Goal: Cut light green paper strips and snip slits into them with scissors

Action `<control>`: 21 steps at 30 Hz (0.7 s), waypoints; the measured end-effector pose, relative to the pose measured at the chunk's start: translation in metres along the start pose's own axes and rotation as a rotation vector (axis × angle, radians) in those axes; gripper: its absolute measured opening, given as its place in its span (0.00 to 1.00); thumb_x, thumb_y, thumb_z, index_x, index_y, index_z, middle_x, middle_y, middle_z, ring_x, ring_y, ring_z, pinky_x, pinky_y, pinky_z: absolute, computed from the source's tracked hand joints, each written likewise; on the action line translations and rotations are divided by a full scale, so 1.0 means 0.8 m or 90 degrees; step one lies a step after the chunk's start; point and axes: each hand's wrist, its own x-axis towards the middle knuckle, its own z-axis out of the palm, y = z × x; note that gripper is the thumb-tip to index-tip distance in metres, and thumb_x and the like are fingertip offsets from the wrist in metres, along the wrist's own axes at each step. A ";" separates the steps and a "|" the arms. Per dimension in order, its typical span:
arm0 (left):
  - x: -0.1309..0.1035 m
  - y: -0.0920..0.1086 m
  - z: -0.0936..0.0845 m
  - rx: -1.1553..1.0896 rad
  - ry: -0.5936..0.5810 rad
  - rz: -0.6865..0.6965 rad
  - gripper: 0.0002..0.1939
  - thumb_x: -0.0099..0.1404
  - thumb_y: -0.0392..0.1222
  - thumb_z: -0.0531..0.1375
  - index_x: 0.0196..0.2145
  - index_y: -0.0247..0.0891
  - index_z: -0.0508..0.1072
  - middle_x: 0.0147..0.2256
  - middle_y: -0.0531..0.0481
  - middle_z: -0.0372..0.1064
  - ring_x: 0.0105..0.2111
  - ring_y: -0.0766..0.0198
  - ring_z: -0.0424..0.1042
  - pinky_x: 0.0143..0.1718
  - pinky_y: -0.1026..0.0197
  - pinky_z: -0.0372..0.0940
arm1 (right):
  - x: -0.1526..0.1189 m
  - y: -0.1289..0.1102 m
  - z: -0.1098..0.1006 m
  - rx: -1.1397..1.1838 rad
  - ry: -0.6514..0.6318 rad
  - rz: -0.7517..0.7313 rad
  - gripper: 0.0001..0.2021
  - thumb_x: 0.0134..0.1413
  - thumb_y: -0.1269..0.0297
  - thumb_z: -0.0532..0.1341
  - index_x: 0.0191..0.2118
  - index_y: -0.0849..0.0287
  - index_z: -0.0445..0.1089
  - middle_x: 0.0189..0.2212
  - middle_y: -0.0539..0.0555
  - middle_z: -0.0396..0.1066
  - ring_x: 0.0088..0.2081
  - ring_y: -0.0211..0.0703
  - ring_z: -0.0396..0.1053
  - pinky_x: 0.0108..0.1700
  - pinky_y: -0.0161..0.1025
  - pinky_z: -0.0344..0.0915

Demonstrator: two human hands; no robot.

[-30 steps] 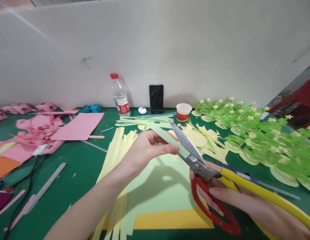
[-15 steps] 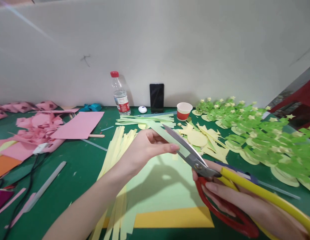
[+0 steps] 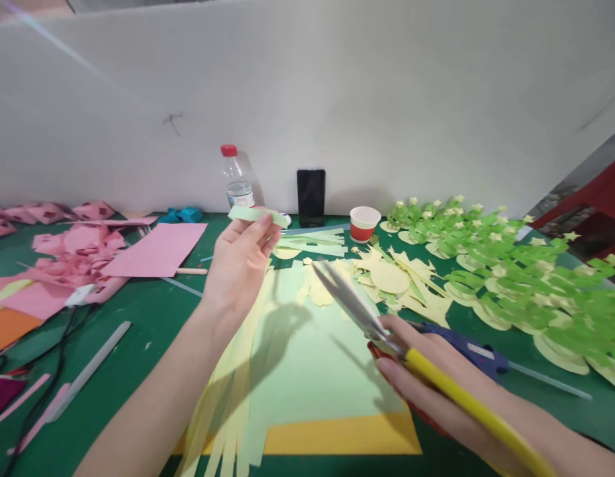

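Pinched in my left hand [image 3: 242, 265] is a pale green paper strip [image 3: 255, 214], raised in front of the water bottle. My right hand [image 3: 436, 371] is wrapped round a pair of scissors [image 3: 354, 301] with one yellow and one red handle. The blades look nearly closed and point up and left, apart from the strip. Under both hands lies a pale green paper sheet [image 3: 317, 364] on a yellow-orange sheet [image 3: 341, 434]. Long pale yellow strips [image 3: 232, 397] spread along its left side. More green strips [image 3: 320, 240] lie behind.
At the back stand a bottle [image 3: 235, 175], a black phone [image 3: 311, 199] and a paper cup [image 3: 364, 223]. Rows of green paper plants [image 3: 525, 271] fill the right. A blue glue gun [image 3: 466, 348] lies beside my right hand. Pink paper [image 3: 158, 248] and a cable [image 3: 61, 371] are left.
My left hand has moved left and up with the green strip, away from the scissors. The scissors have drawn a little left and down, and their blades have come closer together.
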 end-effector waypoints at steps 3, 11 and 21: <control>0.000 -0.006 -0.001 0.013 -0.019 -0.025 0.07 0.53 0.32 0.63 0.20 0.38 0.72 0.24 0.58 0.70 0.26 0.73 0.69 0.33 0.70 0.63 | 0.011 0.013 0.025 -0.238 -0.045 -0.053 0.09 0.58 0.59 0.51 0.39 0.57 0.61 0.22 0.51 0.70 0.21 0.44 0.68 0.23 0.36 0.61; -0.022 -0.032 0.009 0.067 -0.077 -0.132 0.05 0.47 0.35 0.68 0.22 0.35 0.74 0.23 0.54 0.71 0.28 0.69 0.69 0.34 0.65 0.63 | 0.025 0.048 0.072 -0.355 -0.036 -0.049 0.08 0.47 0.70 0.61 0.35 0.61 0.64 0.24 0.56 0.73 0.24 0.51 0.72 0.22 0.36 0.57; -0.044 -0.026 0.019 0.112 -0.131 -0.178 0.04 0.49 0.38 0.67 0.24 0.39 0.75 0.27 0.55 0.70 0.33 0.66 0.67 0.40 0.62 0.58 | 0.035 0.008 -0.002 -0.117 0.124 -0.123 0.12 0.54 0.63 0.53 0.41 0.59 0.70 0.35 0.57 0.75 0.33 0.43 0.72 0.35 0.39 0.69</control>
